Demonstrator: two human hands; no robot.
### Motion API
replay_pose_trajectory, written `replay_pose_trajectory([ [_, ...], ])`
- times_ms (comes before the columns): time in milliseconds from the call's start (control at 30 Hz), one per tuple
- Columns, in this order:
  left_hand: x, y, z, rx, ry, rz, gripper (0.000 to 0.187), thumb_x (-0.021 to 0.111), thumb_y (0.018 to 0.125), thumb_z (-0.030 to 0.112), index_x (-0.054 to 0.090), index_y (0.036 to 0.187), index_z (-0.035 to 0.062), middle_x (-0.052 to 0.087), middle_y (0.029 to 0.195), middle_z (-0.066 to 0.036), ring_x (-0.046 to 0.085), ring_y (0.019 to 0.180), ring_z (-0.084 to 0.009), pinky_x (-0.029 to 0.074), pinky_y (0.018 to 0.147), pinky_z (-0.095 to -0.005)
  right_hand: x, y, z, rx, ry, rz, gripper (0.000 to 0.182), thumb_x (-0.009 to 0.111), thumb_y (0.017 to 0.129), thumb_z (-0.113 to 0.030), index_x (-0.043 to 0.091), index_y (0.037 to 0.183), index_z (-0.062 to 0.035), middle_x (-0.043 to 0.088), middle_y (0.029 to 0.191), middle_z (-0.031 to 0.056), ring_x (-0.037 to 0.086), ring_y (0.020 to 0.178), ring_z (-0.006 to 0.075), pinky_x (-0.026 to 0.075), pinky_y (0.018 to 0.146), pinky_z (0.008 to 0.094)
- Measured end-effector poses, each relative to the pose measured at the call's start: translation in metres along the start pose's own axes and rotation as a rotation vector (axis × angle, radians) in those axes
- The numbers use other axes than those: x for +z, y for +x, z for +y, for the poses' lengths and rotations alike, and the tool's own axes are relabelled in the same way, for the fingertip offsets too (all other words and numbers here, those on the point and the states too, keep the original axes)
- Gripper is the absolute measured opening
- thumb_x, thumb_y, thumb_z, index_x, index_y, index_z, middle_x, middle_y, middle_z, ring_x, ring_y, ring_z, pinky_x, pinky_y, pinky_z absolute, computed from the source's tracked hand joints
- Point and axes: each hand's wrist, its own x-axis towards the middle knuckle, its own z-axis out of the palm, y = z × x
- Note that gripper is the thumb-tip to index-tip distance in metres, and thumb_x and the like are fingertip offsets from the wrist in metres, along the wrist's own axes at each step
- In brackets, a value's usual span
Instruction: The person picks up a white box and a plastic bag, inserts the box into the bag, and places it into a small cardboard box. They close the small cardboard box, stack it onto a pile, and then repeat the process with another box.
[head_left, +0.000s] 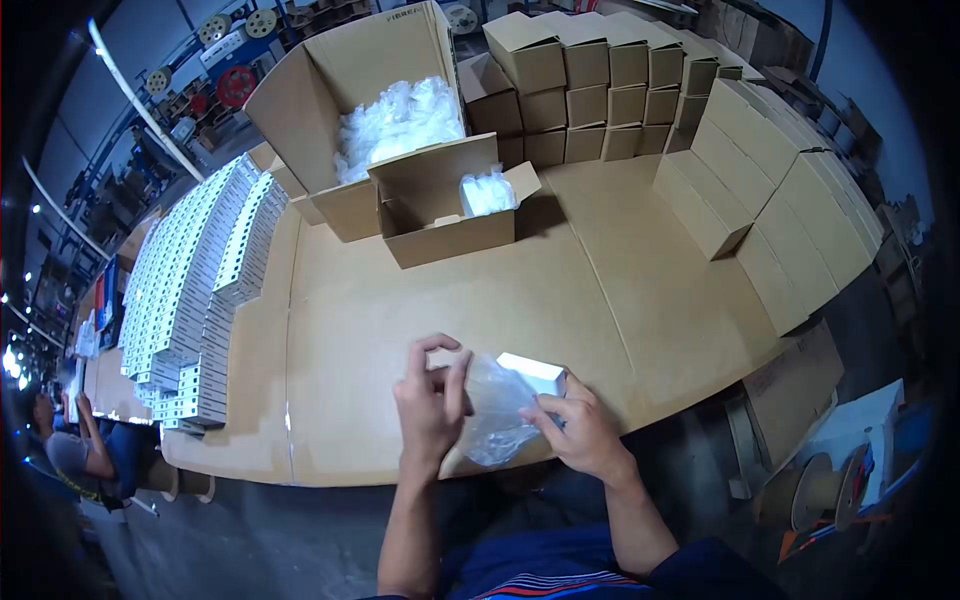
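Note:
Over the front of the table, my right hand [582, 425] grips a small white box [533, 374], its thumb and fingers also at the edge of a clear plastic bag [492, 420]. The thin, crumpled bag hangs between my two hands and overlaps the box's left end in this view. My left hand [432, 397] is at the bag's left side, fingers bent and closed on the film. Farther back on the cardboard-covered table [430, 310] stands an open carton [455, 245] with a wrapped white item [488, 193] at its right end.
Behind the carton, a larger open box [290, 120] holds many bagged items [400, 125]. Stacked small white boxes [190, 280] line the left side. Brown cartons [610, 85] are piled at the back and right. A seated person [85, 450] is at far left.

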Motion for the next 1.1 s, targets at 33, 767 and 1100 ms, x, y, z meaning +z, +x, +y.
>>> replay_pose_trajectory([
  [33,-0.003,0.006,0.005,-0.077,-0.105,0.025,0.013,0.063,0.103,0.011,0.054,0.108,0.0036,0.054,0.052,0.0,0.049,0.04,-0.006,0.036,0.038,-0.023,-0.002,-0.002,0.002,0.015,0.023,0.012,0.018,0.075,0.092,-0.014,0.072,0.093,0.0033,0.06,0.104,0.0246,0.062,0.091,0.038,0.05,0.082,0.043],
  [767,0.005,-0.051,-0.038,-0.367,-0.763,-0.129,0.045,0.075,0.09,-0.002,0.055,0.13,-0.0036,0.067,0.113,-0.011,0.066,0.087,-0.012,0.055,0.073,-0.0256,0.021,-0.005,0.019,0.118,0.119,0.382,0.033,0.071,0.099,-0.026,0.069,0.09,0.005,0.056,0.081,0.0145,0.049,0.073,0.0221,0.043,0.066,0.036],
  [1100,0.004,-0.034,-0.032,-0.187,-0.359,-0.16,0.045,0.083,0.085,0.002,0.06,0.123,-0.004,0.071,0.111,-0.01,0.068,0.104,-0.0176,0.056,0.092,-0.0325,0.029,-0.019,0.036,0.106,0.168,0.249,0.019,0.076,0.093,-0.019,0.074,0.097,0.0001,0.063,0.087,0.0104,0.056,0.077,0.0184,0.046,0.065,0.0344],
])
